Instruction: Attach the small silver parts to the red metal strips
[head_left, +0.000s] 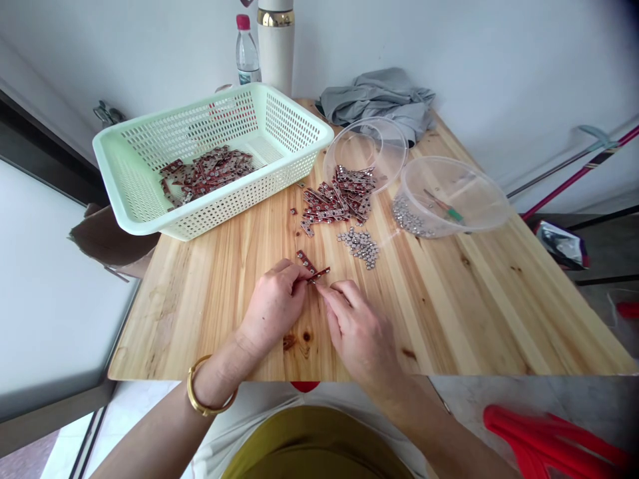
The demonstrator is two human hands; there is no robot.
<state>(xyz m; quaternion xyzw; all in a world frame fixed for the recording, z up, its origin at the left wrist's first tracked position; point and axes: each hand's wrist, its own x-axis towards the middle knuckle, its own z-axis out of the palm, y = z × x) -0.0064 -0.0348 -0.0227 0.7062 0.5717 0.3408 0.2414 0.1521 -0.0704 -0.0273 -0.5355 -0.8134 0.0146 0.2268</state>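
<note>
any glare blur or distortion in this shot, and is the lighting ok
Head view: soft, fairly even light, with slight glare on the clear tub; head view: wide-angle stretch at the sides and a dark top-right corner; head view: red object at lower right looks soft-edged, strip at the fingers too small for fine detail.

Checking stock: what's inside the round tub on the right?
The tub holds small metal pieces and a green-handled tool. Anything beneath the heaped pieces is covered.

Attire, as observed.
Left wrist [217, 378]: rounded gold-toned bangle [192, 398]. Olive garment [319, 442]; pale cloth [237, 420] on both sides of it.
</note>
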